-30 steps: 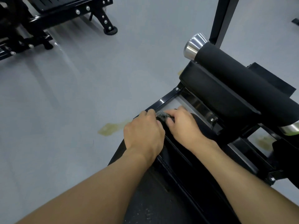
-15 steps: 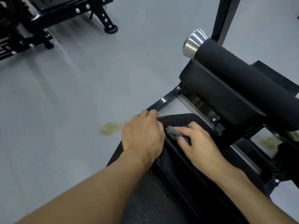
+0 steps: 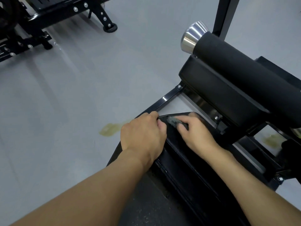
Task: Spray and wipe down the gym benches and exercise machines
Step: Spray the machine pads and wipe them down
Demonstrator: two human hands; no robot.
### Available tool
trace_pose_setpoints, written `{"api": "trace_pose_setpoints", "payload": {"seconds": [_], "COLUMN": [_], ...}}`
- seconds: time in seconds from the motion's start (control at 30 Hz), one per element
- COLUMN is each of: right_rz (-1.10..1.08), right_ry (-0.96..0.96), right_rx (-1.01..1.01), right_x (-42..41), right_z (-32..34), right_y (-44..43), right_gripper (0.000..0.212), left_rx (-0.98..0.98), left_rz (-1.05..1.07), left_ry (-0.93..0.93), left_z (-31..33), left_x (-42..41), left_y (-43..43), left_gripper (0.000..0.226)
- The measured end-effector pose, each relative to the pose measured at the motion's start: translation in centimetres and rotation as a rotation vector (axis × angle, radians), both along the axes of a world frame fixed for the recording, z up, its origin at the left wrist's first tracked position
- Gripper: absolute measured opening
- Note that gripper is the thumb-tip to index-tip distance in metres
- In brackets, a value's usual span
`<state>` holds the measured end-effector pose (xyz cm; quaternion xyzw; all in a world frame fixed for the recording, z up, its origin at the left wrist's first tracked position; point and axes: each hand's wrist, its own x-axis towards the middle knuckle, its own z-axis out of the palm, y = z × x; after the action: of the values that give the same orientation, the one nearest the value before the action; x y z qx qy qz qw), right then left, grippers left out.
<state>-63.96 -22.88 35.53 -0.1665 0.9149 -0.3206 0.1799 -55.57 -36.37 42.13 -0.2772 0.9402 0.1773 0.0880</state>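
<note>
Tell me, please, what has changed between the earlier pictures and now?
The right hand drew the small grey cloth back along the black padded seat, then pushed it toward the far end again. The left hand kept gripping the seat's edge.

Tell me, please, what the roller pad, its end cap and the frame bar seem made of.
Roller pad: probably foam, matte black, no glare. End cap: polished metal, perhaps chromed, bright reflections. Frame bar: likely painted steel, glossy black, sharp highlight.
</note>
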Motion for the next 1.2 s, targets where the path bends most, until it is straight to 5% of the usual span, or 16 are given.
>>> {"api": "trace_pose_setpoints", "payload": {"seconds": [1.2], "right_rz": [-0.011], "right_ry": [0.105], "right_rx": [0.138], "right_x": [-4.1], "right_z": [-3.3], "right_y": [1.4], "right_gripper": [0.026], "left_rx": [0.016], "left_rz": [-0.001], "left_ry": [-0.004], "left_z": [0.2], "left_x": [0.1], "left_y": [-0.1], "left_gripper": [0.031]}}
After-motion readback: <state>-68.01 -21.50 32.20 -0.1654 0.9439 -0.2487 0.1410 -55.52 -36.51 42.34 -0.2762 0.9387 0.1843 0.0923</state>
